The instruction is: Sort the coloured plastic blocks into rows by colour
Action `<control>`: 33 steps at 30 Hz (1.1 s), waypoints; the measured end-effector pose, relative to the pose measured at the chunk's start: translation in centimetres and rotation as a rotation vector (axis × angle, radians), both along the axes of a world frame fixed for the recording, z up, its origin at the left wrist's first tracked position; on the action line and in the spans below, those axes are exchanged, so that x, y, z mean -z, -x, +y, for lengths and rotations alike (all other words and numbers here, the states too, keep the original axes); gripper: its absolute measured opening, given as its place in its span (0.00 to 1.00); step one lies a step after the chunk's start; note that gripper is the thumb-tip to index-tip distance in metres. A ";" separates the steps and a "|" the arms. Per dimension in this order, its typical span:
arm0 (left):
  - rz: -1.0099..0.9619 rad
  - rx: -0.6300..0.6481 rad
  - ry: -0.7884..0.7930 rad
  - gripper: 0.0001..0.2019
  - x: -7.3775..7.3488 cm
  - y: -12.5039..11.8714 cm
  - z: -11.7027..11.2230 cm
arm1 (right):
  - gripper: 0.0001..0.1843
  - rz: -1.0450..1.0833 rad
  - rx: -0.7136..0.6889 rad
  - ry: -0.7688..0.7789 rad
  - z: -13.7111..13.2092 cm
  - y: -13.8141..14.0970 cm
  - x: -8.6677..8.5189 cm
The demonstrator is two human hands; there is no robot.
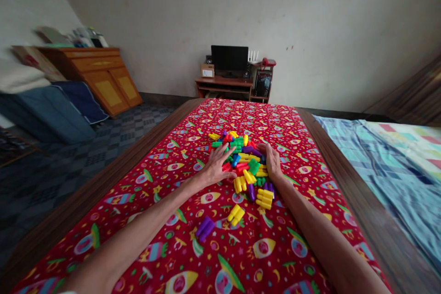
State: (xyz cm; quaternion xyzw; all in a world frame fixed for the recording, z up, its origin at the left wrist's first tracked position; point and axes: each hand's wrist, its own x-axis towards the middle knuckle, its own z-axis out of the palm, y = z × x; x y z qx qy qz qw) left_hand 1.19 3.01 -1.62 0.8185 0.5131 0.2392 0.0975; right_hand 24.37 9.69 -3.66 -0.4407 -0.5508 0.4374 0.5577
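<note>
because the pile of bullet-shaped plastic building blocks (pixel 250 158) is made of small loose pieces, the two hands seem to be set on opposite sides of it like low walls, presumably keeping the pieces between them. the left hand (pixel 218 164) is at nine o'clock of the pile, its thumb and fingers spread well apart, red blocks showing in the gap; it touches the near blocks and appears to grip none. the right hand (pixel 273 161) curves along the edge at three o'clock, fingers bent inward and roughly together; whether they pinch a block i cannot tell, since the tips meet the heap.

outside the heap, a three-barrelled yellow block (pixel 264 199) lies at five o'clock, another yellow block (pixel 236 215) at six and a purple block (pixel 206 228) at seven, all untouched. everything rests on a red rocket-print tablecloth (pixel 241 117), whose soft surface probably helps stop pieces rolling. a black monitor (pixel 229 59) stands well apart at twelve.
</note>
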 end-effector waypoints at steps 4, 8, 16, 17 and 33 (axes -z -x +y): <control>0.047 0.179 -0.044 0.33 -2.2 0.8 -5.6 | 0.39 0.075 0.042 0.004 0.3 -0.1 0.4; 0.266 0.494 -0.009 0.28 -2.5 1.4 -12.3 | 0.37 0.125 0.029 0.017 0.4 0.2 0.3; 0.423 0.642 -0.202 0.20 -0.6 -1.5 -9.6 | 0.37 0.139 0.016 0.021 0.2 0.4 0.0; 0.421 0.632 -0.231 0.19 -0.7 -2.2 -8.4 | 0.37 0.132 0.007 0.019 0.2 0.3 0.0; -0.560 -0.162 0.008 0.35 -3.3 0.9 3.0 | 0.35 0.117 0.009 0.036 0.7 -0.2 0.4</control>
